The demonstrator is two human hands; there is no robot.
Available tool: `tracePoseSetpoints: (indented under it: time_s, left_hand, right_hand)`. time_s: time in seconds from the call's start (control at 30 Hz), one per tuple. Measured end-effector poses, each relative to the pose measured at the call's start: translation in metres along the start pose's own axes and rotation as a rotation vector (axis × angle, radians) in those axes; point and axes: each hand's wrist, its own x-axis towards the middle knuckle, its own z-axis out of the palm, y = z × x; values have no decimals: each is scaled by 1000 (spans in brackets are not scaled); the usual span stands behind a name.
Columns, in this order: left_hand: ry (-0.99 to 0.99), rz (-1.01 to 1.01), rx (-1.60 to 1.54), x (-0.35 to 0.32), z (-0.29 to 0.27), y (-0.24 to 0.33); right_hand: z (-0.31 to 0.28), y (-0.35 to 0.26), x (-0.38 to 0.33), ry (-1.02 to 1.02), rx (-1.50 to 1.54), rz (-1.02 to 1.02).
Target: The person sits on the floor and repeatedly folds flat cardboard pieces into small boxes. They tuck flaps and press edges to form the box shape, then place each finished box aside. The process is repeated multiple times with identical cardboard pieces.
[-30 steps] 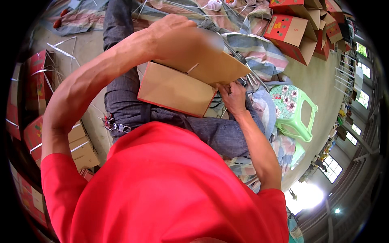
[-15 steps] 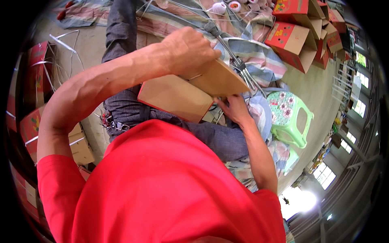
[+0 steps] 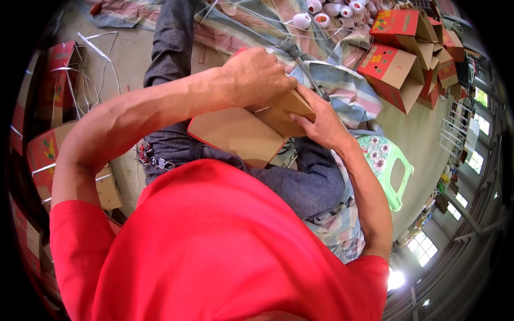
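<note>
A cardboard box (image 3: 235,134) with plain brown inner faces and red outer edges rests tilted across my lap. One of its flaps, or a wall, stands raised on the far right side. My left hand (image 3: 256,77) is closed over the top of that raised part, its fingertips partly hidden. At the right edge my right hand (image 3: 324,122) grips the same panel, thumb on the brown face and fingers along the outer side. Both hands are close together. The box's far side lies hidden behind my left forearm.
Several open red cartons (image 3: 393,69) are piled at the far right. Net-wrapped round fruit (image 3: 321,20) lies on a striped sheet (image 3: 353,96) ahead. A green stool (image 3: 393,171) stands at right. Strapped red boxes (image 3: 53,80) and loose white straps (image 3: 99,51) are at left.
My right hand has moved up and away from the panel's lower corner to its upper right edge. My left hand keeps its hold, and my right knee has shifted.
</note>
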Motion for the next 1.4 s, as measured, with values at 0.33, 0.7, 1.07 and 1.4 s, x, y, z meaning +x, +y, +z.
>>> tracePoseSetpoints:
  time_s: [0.33,0.7,1.07,1.4]
  left_hand:
    - [70,15,159,-54,44,35]
    - [-72,31,-87,-77,71,19]
    - [10,33,-72,-63,80,10]
    - [50,-1358,-1280,-101,268,-65]
  right_hand:
    - [86,7,-24,203,-352,2]
    - [104,25,9,515,-268,53]
    - [121,41,43,765,-504,146]
    - [112,78,-2,874,-304,98]
